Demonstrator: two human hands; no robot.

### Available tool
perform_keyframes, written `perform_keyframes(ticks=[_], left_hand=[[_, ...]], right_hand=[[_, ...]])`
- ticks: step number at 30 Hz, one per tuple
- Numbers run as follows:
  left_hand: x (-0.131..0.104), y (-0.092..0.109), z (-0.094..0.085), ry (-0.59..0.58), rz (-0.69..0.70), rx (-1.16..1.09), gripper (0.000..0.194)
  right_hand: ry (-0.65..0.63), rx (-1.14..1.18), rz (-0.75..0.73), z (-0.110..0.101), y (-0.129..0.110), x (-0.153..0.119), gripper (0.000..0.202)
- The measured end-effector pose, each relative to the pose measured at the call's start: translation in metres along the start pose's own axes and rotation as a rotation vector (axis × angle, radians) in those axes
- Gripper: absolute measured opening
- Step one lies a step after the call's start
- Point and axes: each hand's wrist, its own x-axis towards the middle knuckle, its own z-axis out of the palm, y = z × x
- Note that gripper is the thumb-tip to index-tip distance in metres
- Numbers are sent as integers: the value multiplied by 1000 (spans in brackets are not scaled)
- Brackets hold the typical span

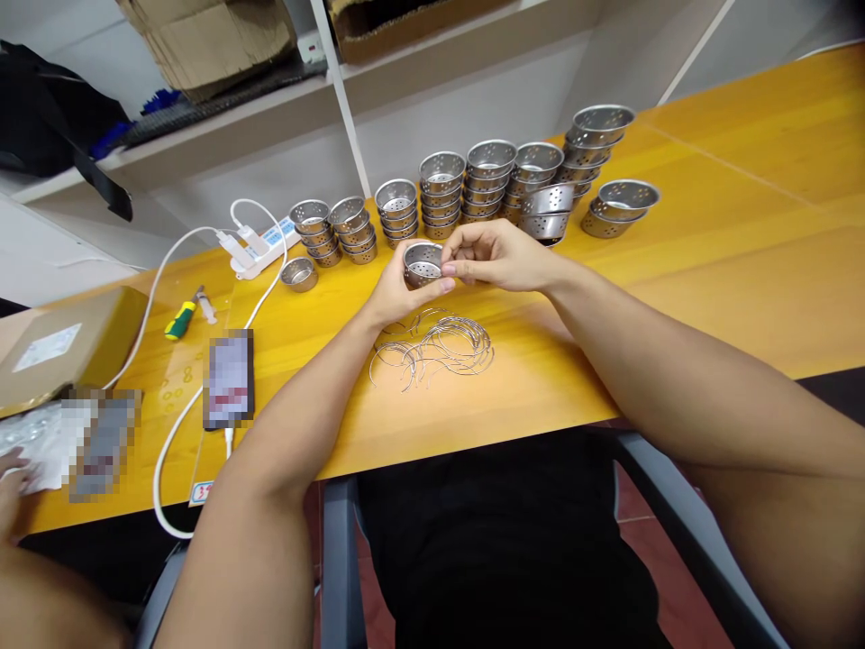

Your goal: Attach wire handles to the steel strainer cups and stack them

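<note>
The left hand [397, 293] holds the cup [420, 268], fingers wrapped around its left side and thumb along the front. The cup is above the tabletop [541, 342], between the stacks and the front edge, opening upward. The hands cover much of its wall.

The right hand [498, 257] is set in a narrow pinch at the cup's right rim. Whether a wire is between its fingertips cannot be determined.

Loose wires [450, 350] lie tangled nearer the front edge; individual ends are hard to trace. Stacks [442, 196] of perforated cups stand along the back edge; the right hand partly hides the bases of some.

Toward the left end are the power strip [267, 252], phone [228, 379] (screen pixelated) and screwdriver [180, 321]. The carton [74, 347] and a co-worker's hand [12, 473] are cut off at the view's left border.
</note>
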Motion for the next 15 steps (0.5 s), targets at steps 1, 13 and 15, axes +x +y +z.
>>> perform_keyframes(ticks=[1, 13, 15], left_hand=[[0, 0, 0, -5, 3, 6, 108], [-2, -6, 3, 25, 11, 148, 96], [-2, -5, 3, 26, 7, 154, 94]], right_hand=[[17, 0, 9, 1, -1, 0, 67], [159, -47, 98, 16, 7, 7, 77], [157, -44, 105, 15, 9, 7, 76]])
